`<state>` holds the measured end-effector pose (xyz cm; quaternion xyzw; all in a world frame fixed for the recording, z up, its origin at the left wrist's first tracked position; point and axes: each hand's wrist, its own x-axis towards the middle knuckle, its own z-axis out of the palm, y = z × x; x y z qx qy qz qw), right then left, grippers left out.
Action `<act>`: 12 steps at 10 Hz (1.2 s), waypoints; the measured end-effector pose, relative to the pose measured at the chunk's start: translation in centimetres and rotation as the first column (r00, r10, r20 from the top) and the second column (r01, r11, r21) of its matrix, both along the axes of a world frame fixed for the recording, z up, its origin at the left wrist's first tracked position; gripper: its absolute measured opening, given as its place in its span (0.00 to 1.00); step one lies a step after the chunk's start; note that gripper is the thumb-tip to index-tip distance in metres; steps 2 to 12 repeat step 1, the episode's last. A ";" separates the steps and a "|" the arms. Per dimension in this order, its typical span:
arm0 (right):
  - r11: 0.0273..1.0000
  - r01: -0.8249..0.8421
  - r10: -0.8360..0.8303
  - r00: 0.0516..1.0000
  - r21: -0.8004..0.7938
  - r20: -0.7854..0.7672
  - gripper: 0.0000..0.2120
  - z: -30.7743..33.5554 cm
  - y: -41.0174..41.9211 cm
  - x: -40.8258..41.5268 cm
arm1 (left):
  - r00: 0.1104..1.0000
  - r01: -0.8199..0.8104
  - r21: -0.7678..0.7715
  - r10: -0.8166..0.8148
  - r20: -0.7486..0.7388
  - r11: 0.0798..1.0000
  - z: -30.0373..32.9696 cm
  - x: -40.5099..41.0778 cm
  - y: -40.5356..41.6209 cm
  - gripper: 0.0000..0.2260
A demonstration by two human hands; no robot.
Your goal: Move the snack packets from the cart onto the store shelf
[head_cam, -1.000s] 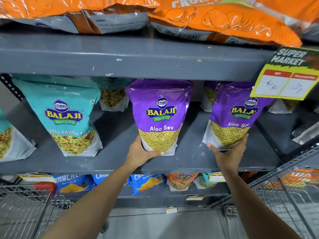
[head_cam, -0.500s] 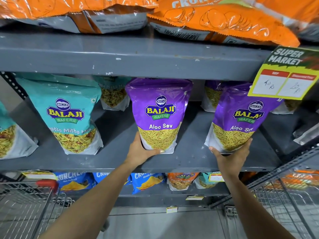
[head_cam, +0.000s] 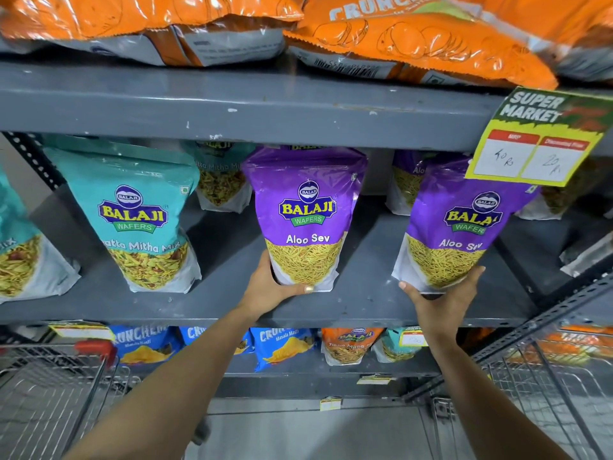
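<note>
Two purple Aloo Sev packets stand on the grey middle shelf (head_cam: pixel 365 293). My left hand (head_cam: pixel 272 287) grips the bottom of the centre purple packet (head_cam: pixel 306 214), thumb across its front lower edge. My right hand (head_cam: pixel 441 297) cups the base of the right purple packet (head_cam: pixel 464 227), which leans to the right with its top behind a price tag. A wire cart (head_cam: pixel 46 393) with a red handle shows at the lower left; I see no packets in the visible part.
Teal Khatta Mitha Mix packets (head_cam: pixel 139 220) stand to the left. Orange bags (head_cam: pixel 414 38) lie on the shelf above. A yellow price tag (head_cam: pixel 534 144) hangs at the upper right. Blue Crunchem packets (head_cam: pixel 282 346) fill the lower shelf. A second wire basket (head_cam: pixel 547 386) is at the lower right.
The right purple packet has shifted a little to the right and further onto the shelf with my right hand. The centre packet and my left hand have hardly moved.
</note>
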<state>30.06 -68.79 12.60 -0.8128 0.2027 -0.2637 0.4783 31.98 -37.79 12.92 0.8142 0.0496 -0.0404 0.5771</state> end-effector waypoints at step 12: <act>0.997 0.032 -0.034 0.999 0.068 0.020 0.61 0.9 2.0 -2.4 | 0.998 -0.032 -0.002 0.032 0.057 0.999 0.4 -2.1 0.4 0.47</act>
